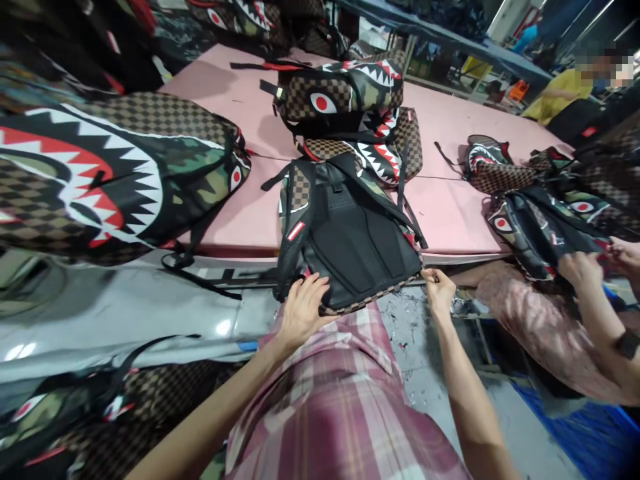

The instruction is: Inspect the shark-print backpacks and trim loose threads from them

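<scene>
A backpack lies with its black padded back and shoulder straps upward, its near end overhanging the table edge toward my lap. My left hand grips its near left corner, fingers laid over the black panel and thumb along the checkered bottom edge. At the near right corner, my right hand is closed in a pinch. Something small and dark shows between those fingers, too small to name, and the fingertips touch or nearly touch the corner. A red-and-white label sits on the left strap.
Beyond it, stacked shark-mouth backpacks stand on the pink table. A large checkered backpack lies at the left, more bags below left. At right, a co-worker's hands handle another backpack. Another person in yellow is farther back.
</scene>
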### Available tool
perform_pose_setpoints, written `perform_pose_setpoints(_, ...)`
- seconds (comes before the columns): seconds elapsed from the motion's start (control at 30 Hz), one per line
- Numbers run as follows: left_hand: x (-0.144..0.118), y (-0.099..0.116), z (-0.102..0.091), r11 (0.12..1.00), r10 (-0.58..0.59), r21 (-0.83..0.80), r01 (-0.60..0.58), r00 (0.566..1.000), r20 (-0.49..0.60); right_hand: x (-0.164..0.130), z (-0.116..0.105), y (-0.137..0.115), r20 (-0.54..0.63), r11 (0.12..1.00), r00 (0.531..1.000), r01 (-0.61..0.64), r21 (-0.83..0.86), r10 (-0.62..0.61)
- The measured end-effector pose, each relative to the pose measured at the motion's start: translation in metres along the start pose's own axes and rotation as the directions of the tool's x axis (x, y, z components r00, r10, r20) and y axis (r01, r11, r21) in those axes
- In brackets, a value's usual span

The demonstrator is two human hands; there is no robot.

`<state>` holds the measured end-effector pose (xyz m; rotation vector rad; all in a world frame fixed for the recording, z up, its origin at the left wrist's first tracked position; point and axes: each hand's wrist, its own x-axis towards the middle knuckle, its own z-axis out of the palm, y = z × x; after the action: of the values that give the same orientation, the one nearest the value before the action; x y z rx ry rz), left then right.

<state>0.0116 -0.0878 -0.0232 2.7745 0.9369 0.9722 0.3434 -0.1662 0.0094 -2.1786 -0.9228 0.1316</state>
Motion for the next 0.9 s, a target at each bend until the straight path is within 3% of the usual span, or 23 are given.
perform_pose_setpoints(0.3,-0.01,-0.011,0.005,0.999,0.046,0.004,-0.046,0.999,-0.019,-0.021,0.001,-0.012,0.015,0.982,1.0,-0.03,0.187,0.027)
perform_pose_setpoints(0.47,-0.01,-0.015,0.009,0.997,0.079,0.017,-0.078,0.995,-0.057,-0.031,0.003,-0.033,0.131,0.971,0.972,0.172,0.165,-0.195)
perform_pose_setpoints(0.6,-0.011,-0.015,0.004,0.994,0.1,0.048,-0.099,0.995,-0.016,-0.035,0.004,-0.049,0.317,0.938,0.894,0.344,-0.038,-0.315)
perform_pose_setpoints(0.7,-0.023,-0.023,-0.007,0.996,0.07,0.055,-0.073,0.996,0.057,-0.042,0.005,-0.057,0.517,0.851,0.769,0.507,-0.137,-0.375)
perform_pose_setpoints(0.8,-0.035,-0.031,-0.024,0.999,0.014,0.04,-0.018,0.994,0.111,-0.054,0.009,-0.059,0.626,0.802,0.665,0.588,-0.104,-0.406)
perform_pose_setpoints(0.9,-0.034,-0.033,-0.041,0.983,-0.128,-0.093,0.156,0.959,0.253,-0.06,0.015,-0.057,0.668,0.871,0.616,0.48,0.103,-0.418)
